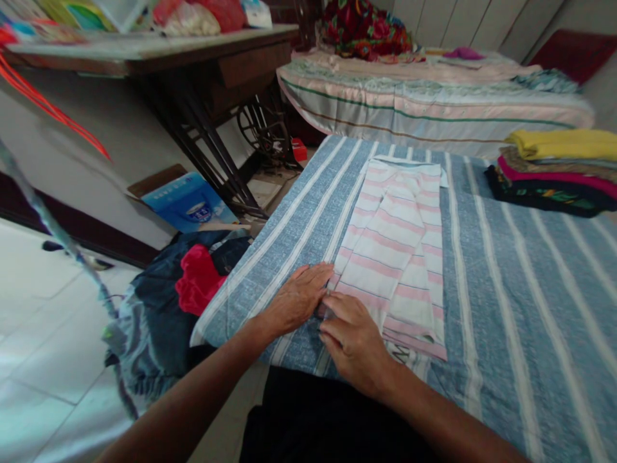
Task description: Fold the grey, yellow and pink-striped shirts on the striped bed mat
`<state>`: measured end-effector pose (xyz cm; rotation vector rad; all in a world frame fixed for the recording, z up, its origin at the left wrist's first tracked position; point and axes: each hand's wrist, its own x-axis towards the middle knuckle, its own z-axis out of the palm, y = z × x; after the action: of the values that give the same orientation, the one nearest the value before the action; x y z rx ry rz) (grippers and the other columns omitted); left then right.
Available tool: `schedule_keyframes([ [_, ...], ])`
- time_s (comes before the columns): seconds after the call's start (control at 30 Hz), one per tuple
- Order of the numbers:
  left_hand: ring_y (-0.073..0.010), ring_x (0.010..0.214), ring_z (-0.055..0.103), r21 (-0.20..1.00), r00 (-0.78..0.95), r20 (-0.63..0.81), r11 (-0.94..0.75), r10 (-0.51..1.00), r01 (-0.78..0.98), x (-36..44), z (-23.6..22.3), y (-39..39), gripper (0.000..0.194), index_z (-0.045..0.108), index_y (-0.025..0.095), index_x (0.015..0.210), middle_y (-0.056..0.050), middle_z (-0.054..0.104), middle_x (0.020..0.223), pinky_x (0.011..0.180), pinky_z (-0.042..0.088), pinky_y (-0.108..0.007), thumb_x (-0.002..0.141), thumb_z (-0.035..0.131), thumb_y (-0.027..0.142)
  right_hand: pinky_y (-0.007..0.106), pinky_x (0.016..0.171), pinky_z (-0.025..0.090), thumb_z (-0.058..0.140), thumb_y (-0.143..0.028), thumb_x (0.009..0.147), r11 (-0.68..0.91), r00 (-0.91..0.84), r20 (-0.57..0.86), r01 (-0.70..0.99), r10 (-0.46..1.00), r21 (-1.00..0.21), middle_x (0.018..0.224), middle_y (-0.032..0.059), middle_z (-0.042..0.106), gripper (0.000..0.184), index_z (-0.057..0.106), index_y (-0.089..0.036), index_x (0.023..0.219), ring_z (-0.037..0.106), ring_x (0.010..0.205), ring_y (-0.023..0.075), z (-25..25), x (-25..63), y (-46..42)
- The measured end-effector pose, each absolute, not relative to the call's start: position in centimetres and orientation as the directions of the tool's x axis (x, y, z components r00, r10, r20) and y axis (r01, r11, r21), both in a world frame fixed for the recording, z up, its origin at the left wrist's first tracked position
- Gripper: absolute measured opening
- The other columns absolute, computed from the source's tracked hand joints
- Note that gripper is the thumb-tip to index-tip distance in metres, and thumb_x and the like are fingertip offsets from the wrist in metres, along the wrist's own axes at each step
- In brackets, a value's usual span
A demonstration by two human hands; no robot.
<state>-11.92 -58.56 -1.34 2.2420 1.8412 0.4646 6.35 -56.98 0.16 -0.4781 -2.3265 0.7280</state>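
A folded shirt (385, 251), white with pink stripes, lies lengthwise on a bed with a blue-and-white striped sheet (284, 257). Its folded layers overlap down the middle. My left hand (301, 292) rests flat at the shirt's near left edge, fingers stretched out and touching the cloth. Close beside it, my right hand (354, 334) is at the near left corner, its thumb and forefinger apart and bent. It partly covers that corner, so contact under the fingers is hard to see.
Folded clothes (559, 170) are stacked at the bed's right. Behind stands another bed (434, 106). A sewing-machine table (159, 54) is at the left, with a blue box (190, 199) below. Dark clothes (154, 328) and a red cloth (200, 280) lie beside the bed.
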Motion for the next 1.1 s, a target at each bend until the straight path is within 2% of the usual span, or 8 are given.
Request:
schedule_keyframes([
  [0.1, -0.0202, 0.127, 0.043, 0.419, 0.148, 0.175, -0.209, 0.973, 0.884, -12.3, -1.3, -58.7, 0.039, 0.047, 0.015, 0.127, -0.011, 0.052, 0.133, 0.108, 0.033, -0.043, 0.090, 0.038, 0.019, 0.048, 0.101, 0.037, 0.060, -0.007, 0.075, 0.764, -0.728, 0.413, 0.233, 0.548, -0.602, 0.116, 0.0118, 0.059, 0.013, 0.065, -0.017, 0.080, 0.048, 0.115, 0.0271, -1.1, 5.8, -57.5],
  [0.2, -0.0193, 0.123, 0.048, 0.522, 0.086, 0.227, -0.195, 0.970, 0.830, -12.6, -0.6, -59.5, 0.027, 0.059, 0.016, 0.110, -0.010, 0.057, 0.128, 0.105, 0.038, -0.038, 0.088, 0.043, 0.020, 0.050, 0.104, 0.034, 0.060, -0.007, 0.075, 0.754, -0.734, 0.381, 0.267, 0.563, -0.600, 0.120, 0.0114, 0.057, 0.018, 0.065, -0.017, 0.088, 0.045, 0.120, 0.0277, -2.0, 5.9, -57.5],
  [0.33, -0.0214, 0.128, 0.042, 0.610, 0.107, 0.155, -0.180, 0.982, 0.771, -12.1, 0.6, -61.3, 0.012, 0.064, 0.018, 0.084, -0.008, 0.055, 0.130, 0.106, 0.037, -0.039, 0.083, 0.053, 0.019, 0.048, 0.104, 0.034, 0.061, -0.007, 0.073, 0.736, -0.737, 0.381, 0.229, 0.559, -0.637, 0.123, 0.0111, 0.056, 0.025, 0.064, -0.017, 0.096, 0.044, 0.122, 0.0266, -2.2, 6.3, -57.2],
  [0.47, -0.0238, 0.133, 0.034, 0.633, 0.181, 0.108, -0.208, 0.978, 0.745, -11.2, 1.1, -62.6, 0.013, 0.066, 0.019, 0.086, -0.007, 0.049, 0.136, 0.109, 0.031, -0.042, 0.077, 0.059, 0.013, 0.046, 0.106, 0.035, 0.060, -0.007, 0.074, 0.727, -0.734, 0.386, 0.209, 0.558, -0.654, 0.125, 0.0135, 0.054, 0.033, 0.061, -0.015, 0.106, 0.042, 0.124, 0.0258, -1.9, 6.8, -57.2],
  [0.6, -0.0267, 0.135, 0.030, 0.619, 0.201, 0.081, -0.208, 0.976, 0.757, -11.1, 0.9, -62.9, 0.015, 0.066, 0.018, 0.088, -0.008, 0.046, 0.139, 0.110, 0.029, -0.046, 0.074, 0.064, 0.013, 0.051, 0.107, 0.034, 0.054, -0.007, 0.078, 0.774, -0.706, 0.429, 0.270, 0.564, -0.573, 0.128, 0.0158, 0.052, 0.032, 0.059, -0.014, 0.108, 0.039, 0.128, 0.0277, -1.6, 8.2, -58.0],
  [0.77, -0.0264, 0.136, 0.028, 0.611, 0.211, 0.053, -0.199, 0.976, 0.766, -11.3, 0.8, -62.9, 0.013, 0.066, 0.019, 0.088, -0.007, 0.045, 0.140, 0.110, 0.029, -0.046, 0.075, 0.066, 0.017, 0.056, 0.105, 0.035, 0.053, -0.009, 0.081, 0.814, -0.674, 0.480, 0.345, 0.561, -0.468, 0.128, 0.0181, 0.052, 0.027, 0.058, -0.013, 0.107, 0.038, 0.129, 0.0298, -2.1, 10.4, -58.8],
  [1.1, -0.0247, 0.134, 0.032, 0.600, 0.242, 0.132, -0.272, 0.961, 0.752, -11.4, 0.5, -63.0, 0.009, 0.068, 0.020, 0.083, -0.006, 0.052, 0.134, 0.109, 0.032, -0.044, 0.082, 0.059, 0.018, 0.056, 0.105, 0.035, 0.053, -0.012, 0.083, 0.819, -0.672, 0.490, 0.338, 0.555, -0.463, 0.126, 0.0177, 0.054, 0.021, 0.057, -0.013, 0.104, 0.042, 0.126, 0.0290, -2.8, 10.9, -58.5],
])
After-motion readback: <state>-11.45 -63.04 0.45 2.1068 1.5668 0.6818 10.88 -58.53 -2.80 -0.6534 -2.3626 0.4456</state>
